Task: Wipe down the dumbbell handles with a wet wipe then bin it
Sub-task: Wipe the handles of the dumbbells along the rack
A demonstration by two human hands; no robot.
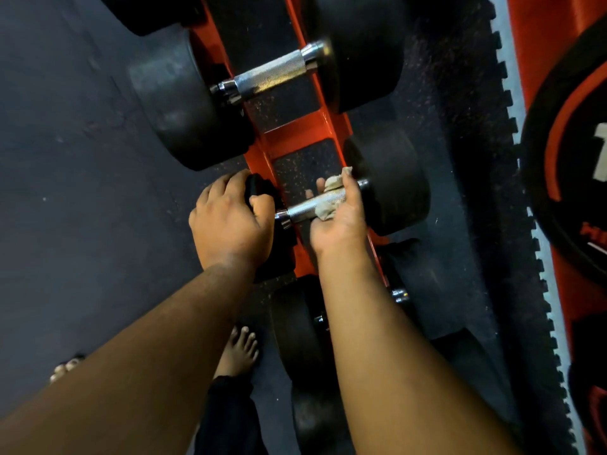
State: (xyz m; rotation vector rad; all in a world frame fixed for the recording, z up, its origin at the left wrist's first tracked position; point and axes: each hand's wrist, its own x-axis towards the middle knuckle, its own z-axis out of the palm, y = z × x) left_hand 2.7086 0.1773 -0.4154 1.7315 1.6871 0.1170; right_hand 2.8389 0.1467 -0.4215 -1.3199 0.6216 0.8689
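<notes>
Right grip wraps my wipe round the handle; left grip clamps the dumbbell's end steady.

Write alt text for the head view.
The right hand wraps a crumpled wet wipe around a small dumbbell's metal handle on an orange rack, while the left hand grips that dumbbell's near black head. A larger dumbbell rests beyond.
</notes>
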